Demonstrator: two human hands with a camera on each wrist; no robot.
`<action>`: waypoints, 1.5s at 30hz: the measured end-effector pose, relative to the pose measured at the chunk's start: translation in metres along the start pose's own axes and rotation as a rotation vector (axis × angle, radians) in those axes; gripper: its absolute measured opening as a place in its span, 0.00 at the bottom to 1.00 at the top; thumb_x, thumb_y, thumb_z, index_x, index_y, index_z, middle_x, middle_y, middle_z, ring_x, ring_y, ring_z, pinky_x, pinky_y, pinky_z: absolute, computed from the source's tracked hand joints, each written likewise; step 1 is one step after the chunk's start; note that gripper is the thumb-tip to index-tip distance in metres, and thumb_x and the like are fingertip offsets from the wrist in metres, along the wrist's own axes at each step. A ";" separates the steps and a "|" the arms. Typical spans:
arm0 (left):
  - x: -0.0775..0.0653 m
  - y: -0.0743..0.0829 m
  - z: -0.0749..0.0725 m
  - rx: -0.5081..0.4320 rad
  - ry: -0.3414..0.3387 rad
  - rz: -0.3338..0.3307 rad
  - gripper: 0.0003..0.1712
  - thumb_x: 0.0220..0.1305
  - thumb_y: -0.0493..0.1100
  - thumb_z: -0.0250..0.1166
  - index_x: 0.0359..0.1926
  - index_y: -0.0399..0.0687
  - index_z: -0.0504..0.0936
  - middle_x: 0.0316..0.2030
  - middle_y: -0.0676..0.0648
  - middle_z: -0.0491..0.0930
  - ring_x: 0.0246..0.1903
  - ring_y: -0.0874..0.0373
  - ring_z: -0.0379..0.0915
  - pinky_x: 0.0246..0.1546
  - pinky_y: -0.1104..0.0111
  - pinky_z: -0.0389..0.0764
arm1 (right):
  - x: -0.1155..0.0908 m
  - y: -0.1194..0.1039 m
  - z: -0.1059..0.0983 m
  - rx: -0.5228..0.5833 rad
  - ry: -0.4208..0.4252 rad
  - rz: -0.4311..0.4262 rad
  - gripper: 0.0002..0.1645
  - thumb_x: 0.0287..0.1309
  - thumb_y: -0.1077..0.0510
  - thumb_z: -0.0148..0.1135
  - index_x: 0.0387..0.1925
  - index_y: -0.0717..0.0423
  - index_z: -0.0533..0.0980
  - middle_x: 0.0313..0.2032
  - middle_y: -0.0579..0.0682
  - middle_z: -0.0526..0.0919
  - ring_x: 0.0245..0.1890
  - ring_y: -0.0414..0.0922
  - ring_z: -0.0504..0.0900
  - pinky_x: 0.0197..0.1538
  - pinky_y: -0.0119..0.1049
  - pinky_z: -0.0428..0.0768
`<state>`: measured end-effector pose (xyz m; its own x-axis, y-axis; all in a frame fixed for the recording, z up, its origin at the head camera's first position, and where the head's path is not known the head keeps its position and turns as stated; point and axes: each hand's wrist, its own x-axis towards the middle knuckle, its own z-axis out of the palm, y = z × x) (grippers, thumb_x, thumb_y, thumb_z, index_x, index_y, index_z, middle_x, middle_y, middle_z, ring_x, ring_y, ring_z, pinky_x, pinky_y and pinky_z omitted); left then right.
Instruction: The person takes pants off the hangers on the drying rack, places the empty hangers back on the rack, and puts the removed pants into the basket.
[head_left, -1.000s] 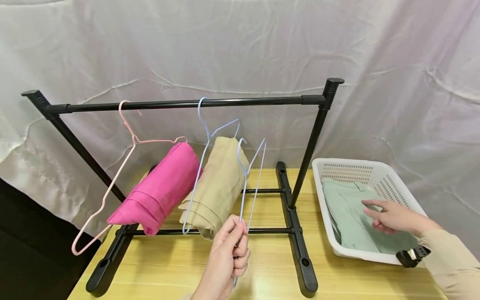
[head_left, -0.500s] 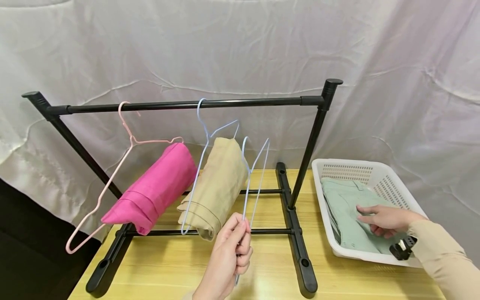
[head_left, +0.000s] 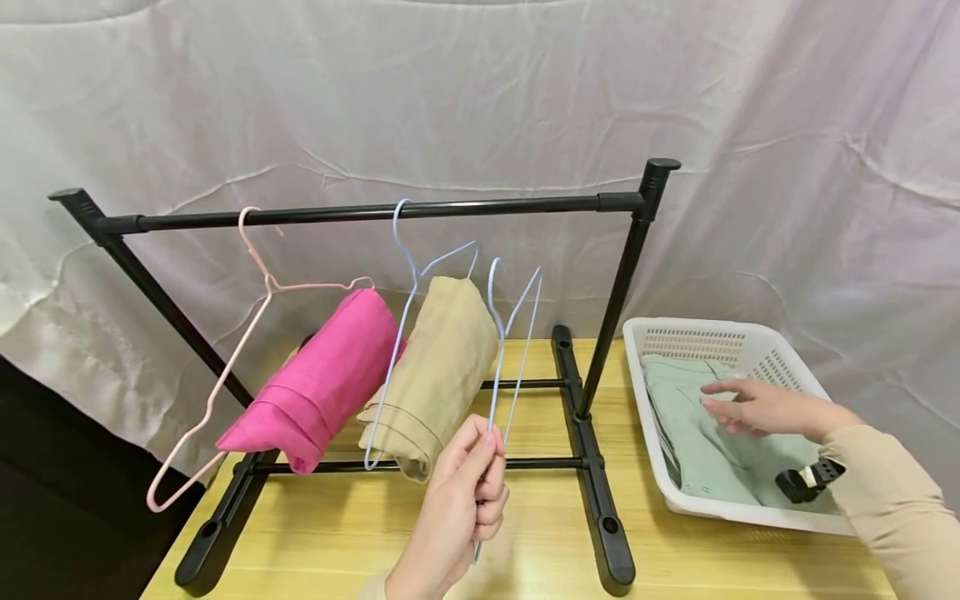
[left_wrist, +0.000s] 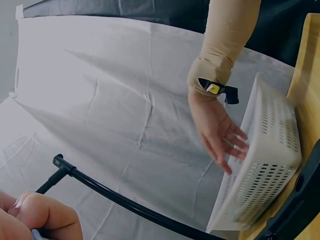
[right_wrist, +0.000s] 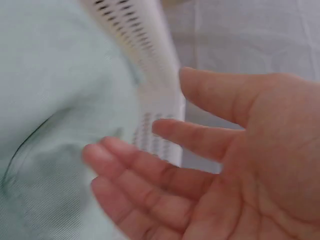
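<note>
My left hand (head_left: 457,500) pinches a light blue wire hanger (head_left: 502,332) by its lower part, hook up, in front of the rack. In the left wrist view only the left fingertips and a bit of blue show at the lower left corner. Over the white basket (head_left: 750,512) at the right, my right hand (head_left: 776,408) hovers with fingers spread and loosely bent. Folded pale green trousers or a similar garment (head_left: 697,454) lie in that basket. The right wrist view shows nothing in the right hand (right_wrist: 215,170), with the green cloth (right_wrist: 45,100) beyond its fingertips.
A black rack (head_left: 517,204) stands on the wooden table (head_left: 315,533). From its bar hang a pink hanger (head_left: 225,375) with a magenta garment (head_left: 330,375) and another blue hanger (head_left: 405,321) with a khaki garment (head_left: 442,367). A pale curtain (head_left: 480,92) hangs behind.
The held blue hanger has shifted a little right and up with my left hand. My right hand has moved slightly left over the green garment and lifted a little.
</note>
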<state>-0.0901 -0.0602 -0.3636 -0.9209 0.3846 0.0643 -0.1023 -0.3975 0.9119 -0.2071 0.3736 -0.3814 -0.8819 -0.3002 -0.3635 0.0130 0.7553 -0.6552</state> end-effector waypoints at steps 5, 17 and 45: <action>0.003 0.006 0.003 0.003 0.006 0.015 0.19 0.79 0.57 0.47 0.40 0.47 0.64 0.16 0.56 0.49 0.11 0.68 0.44 0.09 0.76 0.46 | -0.001 -0.026 -0.006 -0.063 0.131 -0.169 0.33 0.76 0.50 0.51 0.71 0.68 0.60 0.51 0.66 0.83 0.42 0.42 0.87 0.42 0.39 0.87; 0.011 0.019 0.013 0.035 0.008 0.055 0.19 0.79 0.57 0.48 0.41 0.46 0.64 0.16 0.55 0.49 0.10 0.67 0.44 0.08 0.74 0.46 | 0.004 -0.077 -0.001 -0.062 0.353 -0.305 0.31 0.73 0.45 0.55 0.72 0.49 0.62 0.57 0.58 0.80 0.47 0.30 0.84 0.48 0.29 0.84; 0.045 0.039 0.032 0.141 -0.003 0.136 0.15 0.81 0.53 0.43 0.44 0.45 0.63 0.15 0.52 0.50 0.08 0.63 0.45 0.09 0.72 0.49 | 0.047 -0.133 0.026 0.107 0.543 -0.349 0.39 0.72 0.38 0.53 0.74 0.55 0.59 0.63 0.65 0.74 0.60 0.61 0.78 0.61 0.59 0.75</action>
<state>-0.1235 -0.0318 -0.3125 -0.9215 0.3378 0.1916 0.0766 -0.3255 0.9424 -0.2385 0.2440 -0.3285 -0.9551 -0.1588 0.2499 -0.2946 0.5963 -0.7468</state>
